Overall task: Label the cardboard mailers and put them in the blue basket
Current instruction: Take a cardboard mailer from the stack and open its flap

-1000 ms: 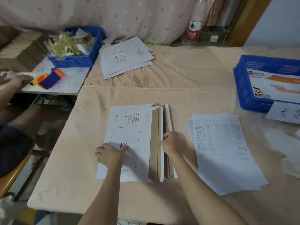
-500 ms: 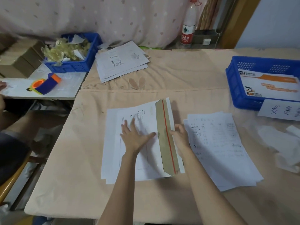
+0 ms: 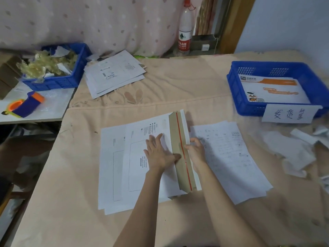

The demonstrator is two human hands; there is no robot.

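Observation:
A small stack of white cardboard mailers (image 3: 135,166) lies in the middle of the cloth-covered table, the top one shifted right of the one beneath. Its brown flap (image 3: 179,154) with a red strip stands folded up along the right edge. My left hand (image 3: 159,153) presses flat on the top mailer, fingers spread. My right hand (image 3: 195,150) pinches the flap's outer edge from the right. The blue basket (image 3: 249,106) sits at the far right with a white and orange mailer (image 3: 274,90) inside and a handwritten paper sign on its front.
A pile of printed sheets (image 3: 229,159) lies right of the mailers. More mailers (image 3: 114,73) are heaped at the back left. A second blue crate (image 3: 58,82) of scraps and a tape dispenser (image 3: 25,106) sit on a side table. Torn paper strips (image 3: 299,152) litter the right side.
The upright mailers were laid flat. My left hand opened and slid right across the top mailer toward the flap. My right hand stays at the flap's edge.

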